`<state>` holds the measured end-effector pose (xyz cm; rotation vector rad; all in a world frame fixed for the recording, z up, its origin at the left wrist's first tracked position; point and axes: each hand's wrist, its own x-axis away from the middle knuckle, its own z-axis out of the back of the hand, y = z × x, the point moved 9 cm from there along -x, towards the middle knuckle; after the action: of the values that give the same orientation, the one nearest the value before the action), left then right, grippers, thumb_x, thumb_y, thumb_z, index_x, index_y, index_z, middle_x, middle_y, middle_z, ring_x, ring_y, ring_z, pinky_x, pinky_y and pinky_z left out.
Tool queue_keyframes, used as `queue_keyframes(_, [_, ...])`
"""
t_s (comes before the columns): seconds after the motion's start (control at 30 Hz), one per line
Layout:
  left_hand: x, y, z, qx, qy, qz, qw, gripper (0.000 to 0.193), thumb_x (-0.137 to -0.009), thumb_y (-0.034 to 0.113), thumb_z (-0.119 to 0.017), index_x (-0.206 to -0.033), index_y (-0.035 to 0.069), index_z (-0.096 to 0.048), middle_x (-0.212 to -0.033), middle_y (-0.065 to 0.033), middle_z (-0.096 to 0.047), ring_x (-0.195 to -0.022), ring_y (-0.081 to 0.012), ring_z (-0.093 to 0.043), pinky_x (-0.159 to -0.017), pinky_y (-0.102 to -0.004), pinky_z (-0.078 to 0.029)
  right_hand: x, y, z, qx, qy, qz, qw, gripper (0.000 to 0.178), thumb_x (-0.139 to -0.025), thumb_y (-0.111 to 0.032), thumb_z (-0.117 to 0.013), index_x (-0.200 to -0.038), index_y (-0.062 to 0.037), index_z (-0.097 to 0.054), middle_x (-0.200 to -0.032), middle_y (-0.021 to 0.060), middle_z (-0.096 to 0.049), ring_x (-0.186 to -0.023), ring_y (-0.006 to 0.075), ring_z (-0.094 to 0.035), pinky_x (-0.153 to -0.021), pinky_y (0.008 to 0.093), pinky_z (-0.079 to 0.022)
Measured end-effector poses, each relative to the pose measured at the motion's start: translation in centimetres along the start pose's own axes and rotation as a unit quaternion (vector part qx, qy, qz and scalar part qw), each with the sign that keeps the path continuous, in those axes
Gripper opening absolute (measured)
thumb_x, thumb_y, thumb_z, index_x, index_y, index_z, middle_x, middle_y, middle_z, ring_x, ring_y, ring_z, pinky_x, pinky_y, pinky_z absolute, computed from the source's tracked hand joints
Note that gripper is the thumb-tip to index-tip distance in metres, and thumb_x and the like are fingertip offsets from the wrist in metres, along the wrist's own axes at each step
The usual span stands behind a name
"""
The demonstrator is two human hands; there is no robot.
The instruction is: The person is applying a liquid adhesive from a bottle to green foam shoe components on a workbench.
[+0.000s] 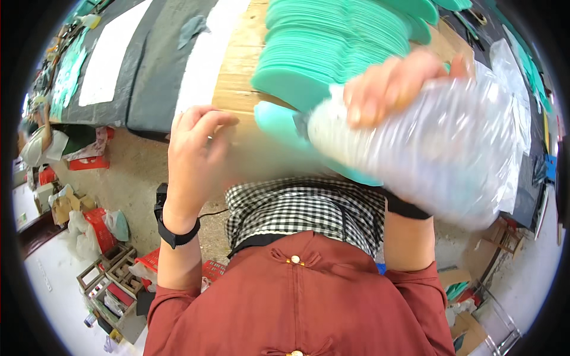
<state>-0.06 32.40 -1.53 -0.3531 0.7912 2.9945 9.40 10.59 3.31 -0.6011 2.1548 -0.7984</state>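
Your right hand [401,89], between 1 and 2 o'clock, has its fingers bent over a clear plastic bag [439,148] and grasps it near its upper edge; the bag spreads toward 3 o'clock, hiding part of your forearm, and it is too blurred to tell what is inside. Your left hand [195,142] is near 10 o'clock, well apart from the bag, fingers half curled and blurred; you cannot tell from this view whether it pinches anything. Between your hands, at 12 o'clock, a loose green piece [279,121] shows just below the near end of the stack of green sheets [309,50], partly covered by the bag. That stack stands toward 12 and 1 o'clock on a wooden board [237,71]. At 10 o'clock a white sheet [113,59] lies on a dark table [157,74]. A co-worker [41,145] is just past 9 o'clock, near a red crate [89,163]. Your checked apron [297,207] is at 6 o'clock
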Motion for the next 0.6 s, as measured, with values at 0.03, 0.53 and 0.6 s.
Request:
queue_keyframes(0.03, [-0.2, 1.7, -0.7, -0.006, -0.023, -0.057, 0.998, 0.026, -0.078, 0.002, -0.066, -0.103, 0.007, -0.070, -0.105, -0.0097, -0.065, -0.100, -0.0312, -0.059, -0.090, -0.0398, -0.048, 1.7, -0.1, -0.8, -0.004, 0.100, -0.035, 0.994, 0.068, -0.107, -0.054, -0.025, -0.091, -0.0001, -0.063, -0.084, 0.0181, -0.066, -0.081, 0.0318, -0.063, -0.075, 0.0440, -0.047])
queue_keyframes(0.53, [-3.9, 6.3, -5.1, -0.029, -0.149, -0.095, 0.984, 0.029, -0.081, 0.008, -0.071, -0.109, 0.007, -0.066, -0.109, -0.0112, -0.062, -0.105, -0.0329, -0.055, -0.093, -0.0421, -0.045, 15.3, -10.9, 0.8, 0.198, 0.271, 0.123, 0.934, 0.070, -0.110, -0.047, -0.017, -0.085, -0.0039, -0.066, -0.074, 0.0162, -0.067, -0.068, 0.0315, -0.063, -0.075, 0.0446, -0.044])
queue_keyframes(0.6, [-3.9, 6.0, -5.6, -0.019, -0.160, -0.090, 0.983, 0.028, -0.080, 0.008, -0.071, -0.108, 0.008, -0.066, -0.106, -0.0107, -0.062, -0.105, -0.0332, -0.054, -0.092, -0.0420, -0.045, 14.0, -9.9, -0.1, 0.212, 0.265, 0.095, 0.936, 0.064, -0.110, -0.044, -0.018, -0.085, -0.0076, -0.064, -0.077, 0.0128, -0.065, -0.071, 0.0283, -0.059, -0.076, 0.0437, -0.041])
